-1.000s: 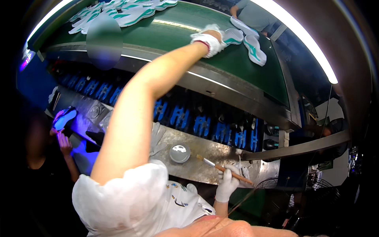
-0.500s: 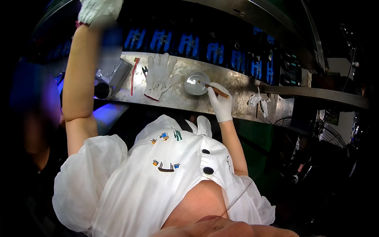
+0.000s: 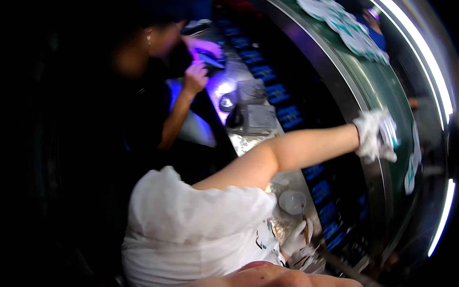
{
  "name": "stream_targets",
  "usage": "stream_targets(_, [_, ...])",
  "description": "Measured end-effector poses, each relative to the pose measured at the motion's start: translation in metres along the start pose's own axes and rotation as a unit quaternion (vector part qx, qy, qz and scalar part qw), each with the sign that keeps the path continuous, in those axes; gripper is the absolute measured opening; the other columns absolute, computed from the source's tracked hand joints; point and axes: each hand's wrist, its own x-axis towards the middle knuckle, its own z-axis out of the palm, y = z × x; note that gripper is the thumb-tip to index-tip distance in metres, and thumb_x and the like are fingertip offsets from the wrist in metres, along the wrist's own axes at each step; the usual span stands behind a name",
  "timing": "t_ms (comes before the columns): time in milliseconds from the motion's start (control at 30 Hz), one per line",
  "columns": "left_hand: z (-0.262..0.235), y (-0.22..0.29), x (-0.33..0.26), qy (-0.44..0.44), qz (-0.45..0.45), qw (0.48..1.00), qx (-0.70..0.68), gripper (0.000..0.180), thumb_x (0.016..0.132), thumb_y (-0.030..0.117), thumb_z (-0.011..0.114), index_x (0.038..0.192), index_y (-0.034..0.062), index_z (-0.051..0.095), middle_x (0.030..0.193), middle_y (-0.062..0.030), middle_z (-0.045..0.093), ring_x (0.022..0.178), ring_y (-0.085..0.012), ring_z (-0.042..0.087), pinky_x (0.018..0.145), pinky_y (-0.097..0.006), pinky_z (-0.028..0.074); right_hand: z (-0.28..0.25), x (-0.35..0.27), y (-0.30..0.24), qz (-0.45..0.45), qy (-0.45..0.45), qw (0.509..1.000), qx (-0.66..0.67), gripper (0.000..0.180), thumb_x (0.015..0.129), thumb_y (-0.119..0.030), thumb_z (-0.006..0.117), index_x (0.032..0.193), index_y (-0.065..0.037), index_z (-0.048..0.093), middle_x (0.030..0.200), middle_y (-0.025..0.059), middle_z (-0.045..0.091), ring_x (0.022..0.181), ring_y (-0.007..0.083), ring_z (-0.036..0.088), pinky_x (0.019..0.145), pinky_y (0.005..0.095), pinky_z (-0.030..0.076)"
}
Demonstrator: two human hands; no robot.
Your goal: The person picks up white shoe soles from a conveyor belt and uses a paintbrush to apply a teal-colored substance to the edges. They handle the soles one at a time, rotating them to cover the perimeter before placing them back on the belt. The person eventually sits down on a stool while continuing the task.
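My left hand (image 3: 373, 136), in a white knit glove, reaches far over the green conveyor belt (image 3: 382, 91). Its fingers close around a white piece with a teal edge (image 3: 389, 130); motion blur hides its exact shape. Low in the view my right hand (image 3: 295, 238), in a thin white glove, grips a slim brush (image 3: 305, 224) with a brown handle. The brush's upper end is at the rim of a translucent bowl (image 3: 291, 202) on the metal bench (image 3: 297, 178).
Flat white pieces with teal markings (image 3: 346, 31) lie along the belt, more of them (image 3: 411, 167) beyond my left hand. Blue fixtures (image 3: 289, 115) line a dark track between bench and belt. Grey boxes (image 3: 258, 118) stand on the bench; a co-worker's hands (image 3: 196, 74) work under violet light.
The view has swung left toward the conveyor. My left hand now reaches over the belt, with a white-and-teal piece in its fingers. My right hand still holds the brush by the bowl.
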Motion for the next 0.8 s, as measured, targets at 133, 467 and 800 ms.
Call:
stream_targets(133, [0.004, -0.043, 0.018, 0.018, 0.011, 0.996, -0.092, 0.039, 0.083, 0.056, 0.047, 0.082, 0.0170, 0.051, 0.075, -0.0023, 0.050, 0.061, -0.0208, 0.043, 0.047, -0.034, 0.041, 0.011, 0.003, 0.023, 0.013, -0.012, 1.000, 0.013, 0.015, 0.084, -0.006, 0.058, 0.094, 0.003, 0.062, 0.090, 0.0145, 0.064, 0.081, 0.0228, 0.062, 0.074, 0.0328, 0.049])
stream_targets(467, [-0.011, -0.052, 0.030, -0.030, 0.043, 0.995, -0.090, 0.041, 0.082, 0.059, 0.045, 0.089, 0.0200, 0.055, 0.087, -0.0033, 0.055, 0.075, -0.0228, 0.051, 0.054, -0.042, 0.051, 0.014, 0.006, 0.007, -0.058, -0.086, 0.992, 0.070, 0.015, 0.080, -0.009, 0.062, 0.093, -0.002, 0.063, 0.086, 0.0122, 0.064, 0.077, 0.0231, 0.062, 0.069, 0.0321, 0.050])
stream_targets(800, [-0.005, -0.014, -0.048, -0.163, -0.044, 0.980, 0.108, 0.034, 0.088, 0.035, 0.037, 0.111, 0.0096, 0.036, 0.110, -0.0121, 0.037, 0.097, -0.0297, 0.041, 0.077, -0.045, 0.041, -0.024, 0.026, -0.093, -0.094, 0.010, 0.984, 0.150, 0.016, 0.076, -0.012, 0.066, 0.092, -0.007, 0.064, 0.083, 0.0099, 0.064, 0.073, 0.0233, 0.063, 0.063, 0.0315, 0.051])
